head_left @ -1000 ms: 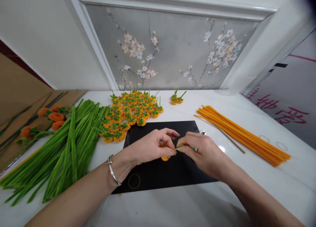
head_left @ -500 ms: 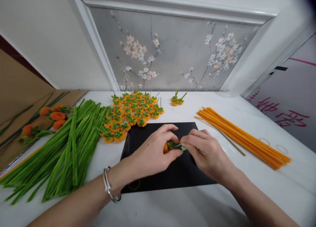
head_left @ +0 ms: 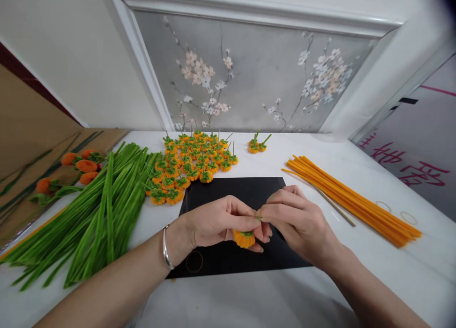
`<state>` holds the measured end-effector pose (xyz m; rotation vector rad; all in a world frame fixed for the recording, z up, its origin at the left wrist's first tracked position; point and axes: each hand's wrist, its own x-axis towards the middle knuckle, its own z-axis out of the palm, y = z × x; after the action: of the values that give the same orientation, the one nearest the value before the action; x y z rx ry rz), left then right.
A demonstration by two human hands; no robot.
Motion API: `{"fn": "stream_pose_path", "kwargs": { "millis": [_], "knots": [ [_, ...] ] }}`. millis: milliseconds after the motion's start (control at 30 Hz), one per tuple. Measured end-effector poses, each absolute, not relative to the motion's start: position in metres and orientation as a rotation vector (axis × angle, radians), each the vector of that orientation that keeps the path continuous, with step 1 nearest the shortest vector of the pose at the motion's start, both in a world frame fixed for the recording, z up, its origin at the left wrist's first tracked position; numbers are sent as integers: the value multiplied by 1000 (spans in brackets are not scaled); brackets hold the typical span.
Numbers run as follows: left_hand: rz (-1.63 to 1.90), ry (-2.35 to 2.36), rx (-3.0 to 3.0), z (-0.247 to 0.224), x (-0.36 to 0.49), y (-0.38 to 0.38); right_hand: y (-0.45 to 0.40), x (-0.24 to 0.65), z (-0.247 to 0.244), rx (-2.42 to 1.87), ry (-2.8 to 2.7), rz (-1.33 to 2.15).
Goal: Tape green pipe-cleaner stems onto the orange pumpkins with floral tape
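My left hand [head_left: 223, 221], with a silver bracelet on its wrist, holds a small orange pipe-cleaner fruit [head_left: 244, 239] with a green top. The fruit hangs below the thumb, its ribbed orange side turned toward me. My right hand [head_left: 297, 216] pinches the thin green stem right by the left thumb tip; the fingers hide most of the stem. Both hands are above a black mat [head_left: 228, 266]. Beyond them, to the left, stands a cluster of similar orange fruits [head_left: 192, 164] with green tops and upright stems.
Green pipe cleaners [head_left: 103, 214] lie in a big pile at left, beside orange fluffy pieces [head_left: 86, 166] on cardboard. At right are a bundle of orange pipe cleaners [head_left: 352, 199] and a thin stick [head_left: 335, 206]. Two more fruits [head_left: 257, 146] stand near the wall panel [head_left: 249, 71].
My left hand has turned and closed in; the fruit now hangs lower with its orange side showing. My right hand has shifted slightly and still pinches the stem.
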<state>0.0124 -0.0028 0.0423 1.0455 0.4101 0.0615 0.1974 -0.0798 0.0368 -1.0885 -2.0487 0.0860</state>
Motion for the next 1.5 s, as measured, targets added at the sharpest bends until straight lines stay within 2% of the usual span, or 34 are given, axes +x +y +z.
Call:
{"fn": "stream_pose_path", "kwargs": {
  "millis": [433,567,667,733,867,1033,1500],
  "knots": [
    [396,627,1878,58,15,-2,-81,190,38,-1234,-1969,168],
    [709,705,2335,54,21,-15,-82,188,37,-1358,-1846,252],
    [923,687,2434,50,25,-23,-82,189,37,-1391,-1781,289],
    [826,705,2325,52,24,-24,-82,191,37,-1349,-1803,249],
    [395,654,1845,61,18,-14,-81,194,37,-1208,-1885,150],
    [193,463,1404,56,12,3,-80,193,35,-1111,-1922,127],
    [393,562,1523,43,15,4,-79,190,32,-1254,-1878,286]
  ]
}}
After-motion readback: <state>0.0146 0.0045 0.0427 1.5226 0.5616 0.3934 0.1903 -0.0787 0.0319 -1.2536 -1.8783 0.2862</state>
